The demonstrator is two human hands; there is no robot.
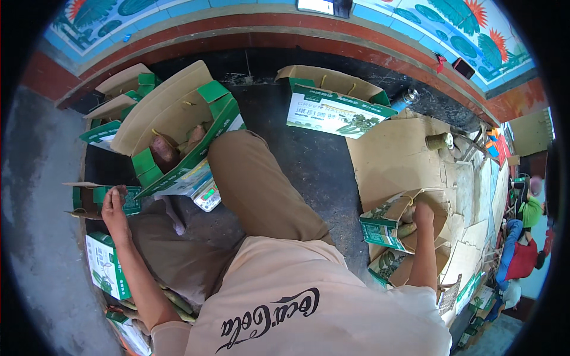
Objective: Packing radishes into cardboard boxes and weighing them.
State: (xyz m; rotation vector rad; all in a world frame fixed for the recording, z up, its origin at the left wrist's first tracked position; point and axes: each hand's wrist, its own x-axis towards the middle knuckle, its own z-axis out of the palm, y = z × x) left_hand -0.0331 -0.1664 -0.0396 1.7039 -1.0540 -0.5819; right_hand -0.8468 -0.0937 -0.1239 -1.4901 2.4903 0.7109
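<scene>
My left hand (114, 207) is raised at the left, over a small open green carton (127, 204). Its fingers curl together; whether something small is between them is hidden. My right hand (423, 215) reaches into an open green-and-white carton (380, 230) on the right, where pale green radishes (406, 230) lie. Its fingers are hidden behind the back of the hand and the box. By my left knee, a large open carton (178, 172) contains reddish-brown root vegetables (163, 151). A white scale with a lit green display (208, 194) shows at that carton's lower edge.
Another open carton (335, 113) stands ahead, beside a metal bottle (407, 98). Flattened cardboard (392, 154) covers the floor at right, with a twine spool (439, 141) on it. More cartons (108, 267) line my left. People (522, 255) sit far right.
</scene>
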